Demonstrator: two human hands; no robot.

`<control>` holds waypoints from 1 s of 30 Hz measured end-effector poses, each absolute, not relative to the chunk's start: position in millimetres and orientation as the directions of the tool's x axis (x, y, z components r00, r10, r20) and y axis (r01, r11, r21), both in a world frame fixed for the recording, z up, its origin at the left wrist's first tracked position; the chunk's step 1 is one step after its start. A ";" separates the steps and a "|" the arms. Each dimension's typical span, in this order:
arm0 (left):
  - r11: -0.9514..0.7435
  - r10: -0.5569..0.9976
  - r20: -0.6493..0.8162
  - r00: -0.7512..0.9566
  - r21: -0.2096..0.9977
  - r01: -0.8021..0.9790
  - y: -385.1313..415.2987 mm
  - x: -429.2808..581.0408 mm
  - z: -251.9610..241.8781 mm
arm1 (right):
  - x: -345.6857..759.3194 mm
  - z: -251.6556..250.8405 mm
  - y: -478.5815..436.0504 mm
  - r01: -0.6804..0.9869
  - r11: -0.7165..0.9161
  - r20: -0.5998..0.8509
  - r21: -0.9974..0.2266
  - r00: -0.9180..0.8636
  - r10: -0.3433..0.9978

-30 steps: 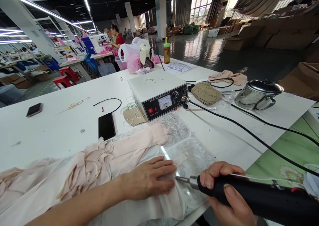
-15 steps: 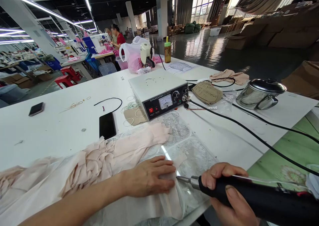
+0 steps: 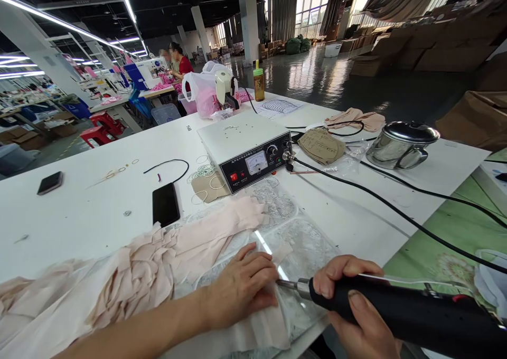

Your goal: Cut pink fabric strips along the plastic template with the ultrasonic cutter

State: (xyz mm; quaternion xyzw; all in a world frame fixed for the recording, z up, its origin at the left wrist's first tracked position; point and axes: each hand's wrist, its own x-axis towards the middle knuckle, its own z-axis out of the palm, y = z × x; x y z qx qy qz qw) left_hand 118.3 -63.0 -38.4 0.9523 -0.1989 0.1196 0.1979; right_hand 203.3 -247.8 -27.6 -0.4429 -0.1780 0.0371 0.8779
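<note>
My right hand (image 3: 356,301) grips a black handheld ultrasonic cutter (image 3: 400,303), its narrow metal tip pointing left. The tip ends right beside the fingertips of my left hand (image 3: 247,285), over a clear glass-like sheet. My left hand is arched, its fingers bent and drawn together with the thumb on pale pink fabric (image 3: 265,330); the fingers partly hide the pinched part. A small fabric scrap (image 3: 282,253) lies just beyond the fingers. More pale pink fabric pieces (image 3: 134,274) lie heaped and overlapping to the left.
A control box (image 3: 253,148) with a dial stands behind the sheet (image 3: 317,243), and its black cable (image 3: 356,190) runs to the right. A phone (image 3: 166,204), scissors (image 3: 109,175), cardboard patterns (image 3: 322,146) and a lidded metal mug (image 3: 402,145) lie about. Another person sits far back.
My left hand has changed from lying flat to arched, with its fingers bent and closer together. The cutter tip stays beside its fingertips. The whole view has shifted slightly.
</note>
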 end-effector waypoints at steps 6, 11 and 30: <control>-0.874 -0.285 0.258 0.923 0.326 -0.361 -61.8 116.3 -41.9 | 203.9 -23.7 -247.9 0.098 0.600 0.281 -0.794 0.934 0.219; -0.880 -0.323 0.263 0.909 0.271 -0.391 -58.5 116.8 -42.9 | 205.5 -23.5 -246.7 0.096 0.588 0.281 -0.803 0.931 0.232; -0.915 -0.327 0.186 0.926 0.181 -0.360 -52.4 121.7 -45.6 | 203.8 -20.6 -247.8 0.062 0.603 0.236 -0.796 0.948 0.215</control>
